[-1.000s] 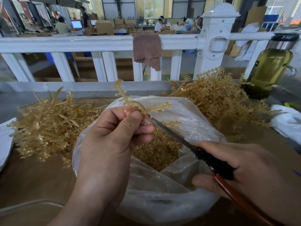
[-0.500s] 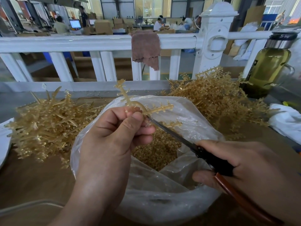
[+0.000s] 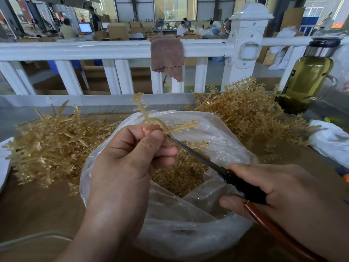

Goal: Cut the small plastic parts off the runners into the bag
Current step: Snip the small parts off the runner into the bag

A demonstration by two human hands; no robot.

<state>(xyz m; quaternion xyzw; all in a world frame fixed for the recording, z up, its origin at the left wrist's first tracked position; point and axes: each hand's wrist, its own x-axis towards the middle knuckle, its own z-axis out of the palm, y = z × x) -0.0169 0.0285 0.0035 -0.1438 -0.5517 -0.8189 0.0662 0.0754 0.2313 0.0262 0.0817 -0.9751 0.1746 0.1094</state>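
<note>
Scissors (image 3: 198, 156) tip closer to thumb of left hand (image 3: 128, 157) than a second ago; runner (image 3: 181, 127) otherwise unmoved. Judged: next snip lining up, this branch not yet cut. Left fingers (image 3: 136, 135) pinching runner stem above mouth of bag (image 3: 188, 233), mid near edge of worktop (image 3: 28, 205); branches projecting beyond fingertips, blade touching or just beside stem. Right hand (image 3: 283, 195) wrapped round scissors handles, blades seemingly near closed. Cut parts (image 3: 179, 176) heaped inside bag. Far-left heap (image 3: 52, 144) and far-right heap (image 3: 245, 114) of runners flanking bag.
</note>
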